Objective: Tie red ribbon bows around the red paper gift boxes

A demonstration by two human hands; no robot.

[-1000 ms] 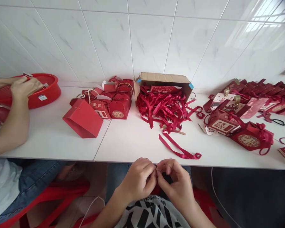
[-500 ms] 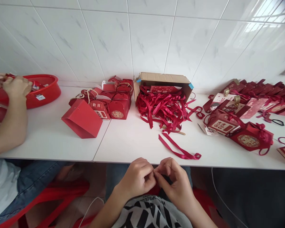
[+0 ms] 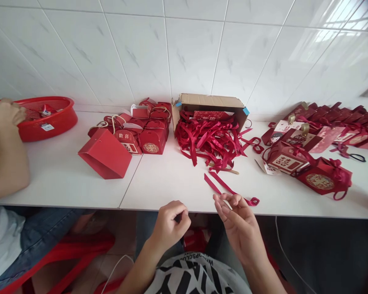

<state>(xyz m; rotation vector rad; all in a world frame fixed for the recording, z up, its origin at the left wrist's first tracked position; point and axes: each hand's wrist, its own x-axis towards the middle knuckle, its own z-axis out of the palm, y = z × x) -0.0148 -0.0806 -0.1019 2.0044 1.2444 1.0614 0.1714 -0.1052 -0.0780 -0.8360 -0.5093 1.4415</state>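
Note:
My left hand (image 3: 172, 223) is closed in a loose fist over my lap, just off the table's front edge. Its curled fingers and thumb hide whatever may be in them. Apart from it, my right hand (image 3: 239, 220) is open, fingers bent and spread, with nothing visible between them. Its fingertips reach over the table edge, near a looped dark red ribbon (image 3: 223, 184). Beyond lies a heap of red ribbons (image 3: 208, 136), spilling from a cardboard box (image 3: 211, 99). A plain red folded carton (image 3: 107, 153) stands to the left.
Small red gift boxes (image 3: 153, 136) with cords cluster by the wall. More boxes tied with ribbon (image 3: 323, 177) crowd the right side, near black-handled scissors (image 3: 357, 157). At left, a person's arm (image 3: 10, 155) reaches to a red plastic basin (image 3: 53, 122).
My hands, pinched together before, have separated; the right one has opened and moved right and slightly up. The left one shifted slightly left. The neighbouring person's hand moved left.

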